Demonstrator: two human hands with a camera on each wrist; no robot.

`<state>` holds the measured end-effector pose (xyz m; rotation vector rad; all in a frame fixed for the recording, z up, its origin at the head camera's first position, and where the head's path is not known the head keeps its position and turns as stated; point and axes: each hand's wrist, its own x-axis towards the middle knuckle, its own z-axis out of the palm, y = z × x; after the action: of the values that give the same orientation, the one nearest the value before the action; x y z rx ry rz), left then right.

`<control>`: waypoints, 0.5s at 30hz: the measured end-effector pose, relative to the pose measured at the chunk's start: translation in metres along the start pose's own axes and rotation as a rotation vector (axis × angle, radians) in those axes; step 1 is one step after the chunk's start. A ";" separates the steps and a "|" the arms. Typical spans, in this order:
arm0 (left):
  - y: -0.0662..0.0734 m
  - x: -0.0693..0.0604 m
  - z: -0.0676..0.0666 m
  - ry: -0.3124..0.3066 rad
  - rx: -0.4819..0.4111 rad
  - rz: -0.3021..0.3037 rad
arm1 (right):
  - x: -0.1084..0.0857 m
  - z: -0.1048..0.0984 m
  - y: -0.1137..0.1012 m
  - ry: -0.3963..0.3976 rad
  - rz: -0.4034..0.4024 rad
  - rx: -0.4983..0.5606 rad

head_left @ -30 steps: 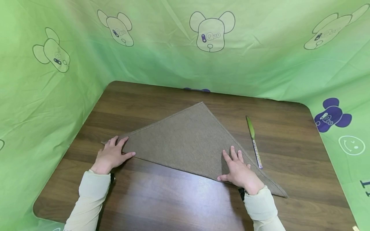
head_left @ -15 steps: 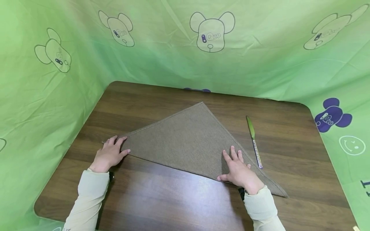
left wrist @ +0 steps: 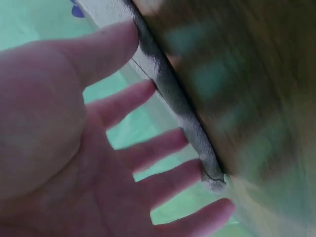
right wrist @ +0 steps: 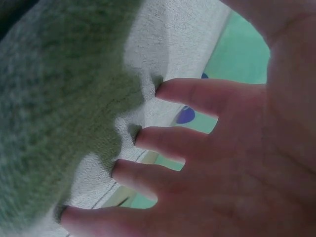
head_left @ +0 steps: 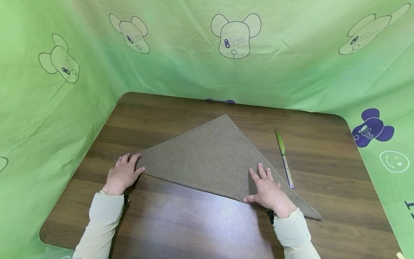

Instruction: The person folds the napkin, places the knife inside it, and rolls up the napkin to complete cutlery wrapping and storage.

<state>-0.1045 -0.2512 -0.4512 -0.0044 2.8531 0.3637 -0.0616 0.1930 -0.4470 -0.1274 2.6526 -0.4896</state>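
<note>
A brown-grey cloth (head_left: pixel 203 154), folded into a triangle with stitched hems, lies on the table with one point away from me. My left hand (head_left: pixel 121 176) rests at its left corner, fingers spread. In the left wrist view, the fingertips touch the thick folded edge of the cloth (left wrist: pixel 170 91), and the palm stays off it. Toward the right corner, my right hand (head_left: pixel 266 189) rests on the cloth, its thumb by the near fold. Spread fingertips press the cloth surface (right wrist: pixel 153 34) in the right wrist view. Neither hand grips anything.
A knife (head_left: pixel 284 158) with a greenish blade and a patterned handle lies just right of the cloth. Beneath everything is a dark wooden table (head_left: pixel 207 233) with rounded corners. Green printed curtains (head_left: pixel 181 68) hang along its back and sides.
My left hand has slid slightly left along the cloth's corner, with its thumb shifting outward. The right hand and the knife have stayed in place.
</note>
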 end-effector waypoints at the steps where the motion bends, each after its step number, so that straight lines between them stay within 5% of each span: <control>1: 0.001 -0.001 0.001 0.021 0.009 0.002 | 0.000 -0.001 0.000 0.007 -0.008 -0.008; 8: 0.012 -0.003 0.011 0.201 0.006 0.152 | 0.003 -0.013 0.008 0.169 -0.123 -0.049; 15: 0.022 -0.001 0.013 0.105 -0.001 0.313 | 0.011 -0.050 0.031 0.260 -0.074 -0.014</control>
<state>-0.1005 -0.2270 -0.4577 0.4386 2.9578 0.4371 -0.0931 0.2359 -0.4207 -0.1777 2.9136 -0.5451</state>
